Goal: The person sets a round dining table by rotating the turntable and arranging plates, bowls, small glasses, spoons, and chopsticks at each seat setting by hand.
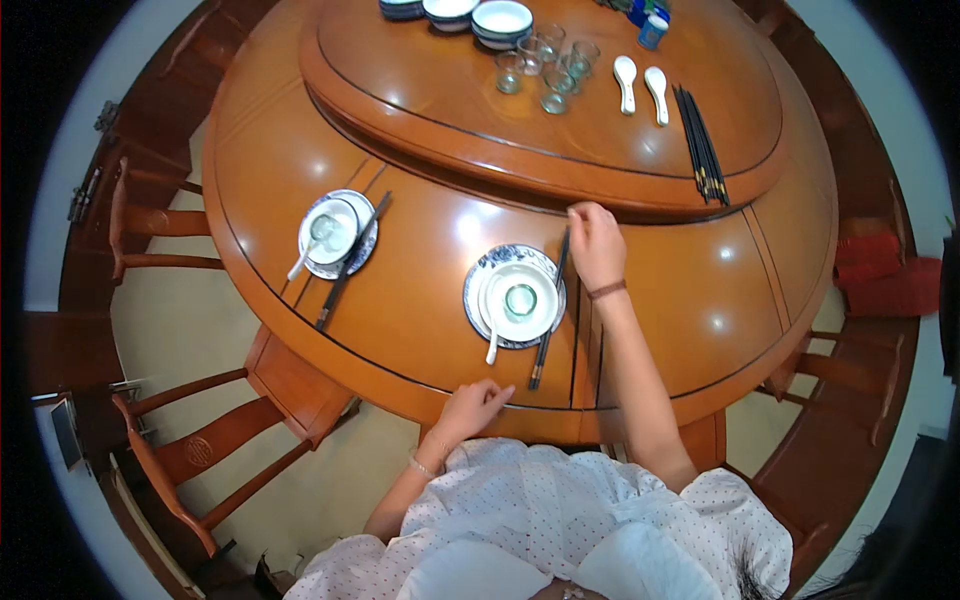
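My right hand [597, 245] is over the table with its fingers curled together, just right of the upper tips of a pair of black chopsticks [549, 335]. I see nothing in it, and I cannot tell whether it touches the chopsticks. At the table's front edge, my left hand [472, 410] holds nothing, its fingers loosely bent and partly apart. Between the hands is a blue-patterned plate [482, 265] bearing a white bowl [543, 282]. A small glass [521, 299] stands within the bowl, and a white spoon [492, 345] points toward me.
Another setting to the left has a plate [366, 246], bowl and chopsticks [335, 295]. On the raised turntable [430, 100] are stacked bowls [502, 20], several glasses [555, 80], two white spoons [625, 82], black chopsticks [703, 150] and a blue can [652, 32]. Wooden chairs [220, 440] surround the table.
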